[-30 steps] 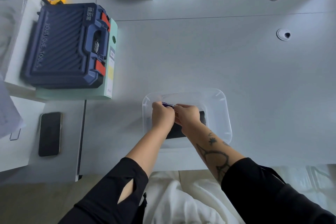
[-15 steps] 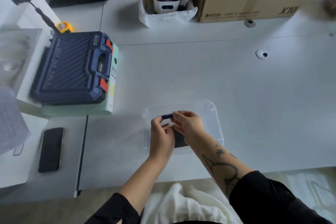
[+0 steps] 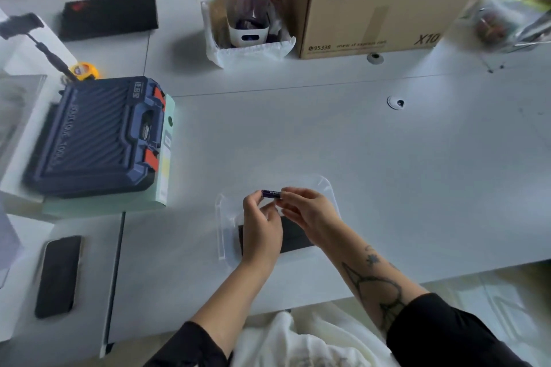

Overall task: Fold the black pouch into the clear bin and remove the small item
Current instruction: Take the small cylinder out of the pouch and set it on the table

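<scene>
A clear plastic bin [image 3: 326,188] sits on the white table near its front edge. The black pouch [image 3: 293,235] lies flat inside it, partly hidden under my hands. A small dark purple battery-like item [image 3: 270,194] is held level above the bin. My right hand [image 3: 310,211] pinches its right end with the fingertips. My left hand [image 3: 261,228] is raised beside the item's left end, fingers curled; its grip on the item is unclear.
A blue tool case [image 3: 95,134] on a pale green box stands at the left, a black phone [image 3: 58,275] in front of it. A lined cardboard box [image 3: 247,36] and a large carton [image 3: 378,0] stand at the back. Two cable grommets [image 3: 396,103] dot the table.
My hands have lifted out of the bin with the small item between them. The pouch stays in the bin. The camera has tilted up, showing more of the table's far side.
</scene>
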Motion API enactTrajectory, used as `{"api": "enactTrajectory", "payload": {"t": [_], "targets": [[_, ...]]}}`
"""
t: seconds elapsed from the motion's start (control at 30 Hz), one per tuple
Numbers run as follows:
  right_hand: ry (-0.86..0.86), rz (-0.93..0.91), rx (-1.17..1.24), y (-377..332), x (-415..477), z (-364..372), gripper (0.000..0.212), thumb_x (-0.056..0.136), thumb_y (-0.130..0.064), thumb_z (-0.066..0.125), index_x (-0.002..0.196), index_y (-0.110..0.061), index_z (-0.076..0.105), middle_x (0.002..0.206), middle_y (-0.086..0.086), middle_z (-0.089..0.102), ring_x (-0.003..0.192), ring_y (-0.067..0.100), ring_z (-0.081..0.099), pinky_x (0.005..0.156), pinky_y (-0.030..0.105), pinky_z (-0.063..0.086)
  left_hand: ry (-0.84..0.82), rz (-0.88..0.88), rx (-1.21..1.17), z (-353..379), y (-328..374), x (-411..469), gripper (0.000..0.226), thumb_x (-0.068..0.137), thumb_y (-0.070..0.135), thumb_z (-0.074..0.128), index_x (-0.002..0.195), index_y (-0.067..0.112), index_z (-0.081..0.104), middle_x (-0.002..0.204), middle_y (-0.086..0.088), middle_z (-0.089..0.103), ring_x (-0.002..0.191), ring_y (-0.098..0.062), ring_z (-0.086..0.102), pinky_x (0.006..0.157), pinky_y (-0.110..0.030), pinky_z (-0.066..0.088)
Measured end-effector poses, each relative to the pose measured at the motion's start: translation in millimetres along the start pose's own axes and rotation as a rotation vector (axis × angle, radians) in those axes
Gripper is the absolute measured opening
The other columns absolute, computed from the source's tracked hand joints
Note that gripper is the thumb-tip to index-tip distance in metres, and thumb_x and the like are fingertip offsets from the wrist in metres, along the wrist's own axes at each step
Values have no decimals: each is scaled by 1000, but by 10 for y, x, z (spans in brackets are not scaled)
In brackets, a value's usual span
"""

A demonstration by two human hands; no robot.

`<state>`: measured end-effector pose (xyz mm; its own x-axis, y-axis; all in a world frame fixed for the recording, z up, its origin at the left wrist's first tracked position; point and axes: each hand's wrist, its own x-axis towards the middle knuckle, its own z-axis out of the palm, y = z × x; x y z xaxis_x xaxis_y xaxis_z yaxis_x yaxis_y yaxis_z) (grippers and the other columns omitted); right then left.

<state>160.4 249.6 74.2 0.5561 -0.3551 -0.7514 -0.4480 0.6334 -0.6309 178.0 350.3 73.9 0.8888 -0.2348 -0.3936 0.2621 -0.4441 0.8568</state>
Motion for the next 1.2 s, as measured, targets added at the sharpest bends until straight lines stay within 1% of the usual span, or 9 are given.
{"api": "enactTrajectory", "payload": {"t": [0.2,0.3,0.43,0.63,0.8,0.9,1.0,1.1,1.2], "targets": [[-53,-18,-39,-90,-35,-200,5,85,-4,64,90,-5,61,82,8,67,74,13,67,72,20,56,-2,8,-47,170,145,-51,36,96,10,42,132,9,39,114,8,47,100,-9,50,61,5,38],[-94,-53,-97,-152,-85,-339,11,84,-3,65,94,-4,65,84,10,67,76,15,66,84,26,55,0,23,-74,308,210,-84,36,96,10,41,132,10,39,119,5,49,102,-12,52,64,0,40],[-149,-105,-139,-252,-173,-525,23,83,-1,64,105,0,70,103,23,71,91,24,67,96,34,54,-20,50,-110,506,356,-176,39,96,5,36,134,10,39,116,8,47,104,-9,51,80,-14,38],[-142,-141,-138,-348,-235,-813,31,84,-4,64,114,0,68,114,25,69,97,26,68,96,33,54,-57,57,-134,775,519,-314,42,97,1,30,137,10,40,116,8,47,103,-6,47,65,7,38],[-108,-167,-193,-345,-207,-1031,29,83,-17,67,111,-10,71,113,17,72,106,26,68,101,39,50,-128,30,-166,950,557,-300,46,95,2,30,137,14,44,119,9,48,111,-5,46,94,-20,41],[-50,-166,-178,-342,-177,-1156,28,85,-19,66,112,-15,71,107,11,72,100,20,67,83,24,53,-230,-9,-179,1038,562,-282,49,94,3,32,140,18,42,124,9,47,118,-4,43,109,-33,38],[-20,-164,-162,-317,-135,-1276,30,86,-17,63,115,-12,70,101,9,69,94,15,62,76,19,49,-308,-53,-178,1140,563,-275,52,94,4,33,144,18,37,134,8,45,127,-7,42,113,-37,35],[5,-151,-123,-250,-91,-1412,31,87,-13,62,117,-7,68,100,12,68,93,18,62,89,27,52,-385,-132,-167,1287,506,-277,55,89,3,33,142,17,39,130,9,46,128,-12,44,112,-37,35],[47,-117,-87,-197,-80,-1538,30,87,-9,61,116,-3,67,102,16,70,95,22,64,100,35,50,-445,-172,-151,1456,412,-305,53,72,7,32,122,6,51,115,-10,60,114,-26,55,103,-34,41]]}}
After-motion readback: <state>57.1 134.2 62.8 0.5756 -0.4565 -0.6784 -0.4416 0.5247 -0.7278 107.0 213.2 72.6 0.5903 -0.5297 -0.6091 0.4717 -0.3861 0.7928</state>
